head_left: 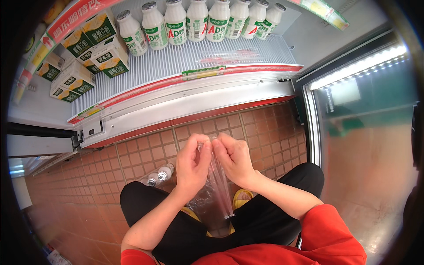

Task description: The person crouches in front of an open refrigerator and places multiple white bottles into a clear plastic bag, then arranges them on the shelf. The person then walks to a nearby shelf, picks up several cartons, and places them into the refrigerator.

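My left hand (192, 162) and my right hand (234, 158) are raised together in front of me, both pinching the top of a clear plastic wrapper (217, 179) that hangs down between my knees. Fingertips of both hands meet at the wrapper's upper edge. Below the hands, two white bottles (160, 174) with silver caps lie on the floor by my left knee, partly inside crumpled clear plastic (201, 204). I am crouched in black trousers and a red top.
An open cooler shelf (176, 62) ahead holds a row of white drink bottles (196, 20) at the back and green-and-white cartons (95, 44) at the left. Another clear wrapper (229, 55) lies on the shelf. A glass door (366, 132) stands open at the right. Brown tiles (145, 150) cover the floor.
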{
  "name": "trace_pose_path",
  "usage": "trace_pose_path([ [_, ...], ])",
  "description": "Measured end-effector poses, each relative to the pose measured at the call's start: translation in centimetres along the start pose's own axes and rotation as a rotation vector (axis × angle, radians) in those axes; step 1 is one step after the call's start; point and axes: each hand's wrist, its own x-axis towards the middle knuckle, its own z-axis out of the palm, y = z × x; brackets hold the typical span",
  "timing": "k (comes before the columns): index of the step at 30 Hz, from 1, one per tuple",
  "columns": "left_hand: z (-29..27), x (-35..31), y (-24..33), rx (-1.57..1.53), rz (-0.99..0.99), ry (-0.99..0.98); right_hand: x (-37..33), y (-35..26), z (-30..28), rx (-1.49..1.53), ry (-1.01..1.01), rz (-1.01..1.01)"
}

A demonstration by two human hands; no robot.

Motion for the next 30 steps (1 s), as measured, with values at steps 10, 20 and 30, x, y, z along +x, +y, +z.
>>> trace_pose_path([
  [10, -0.1, 0.9, -0.1, -0.106, -0.014, 0.211, 0.3, -0.4, -0.3, -0.021, -0.159, 0.057],
  [20, 1.0, -0.3, -0.2, -0.161, -0.044, 0.109, -0.5, -0.1, 0.0, -0.006, -0.055, 0.049],
  [30, 0.4, 0.6, 0.3, -0.347, -0.124, 0.242, 0.1, -0.3, -0.2, 0.034, -0.169, 0.054],
])
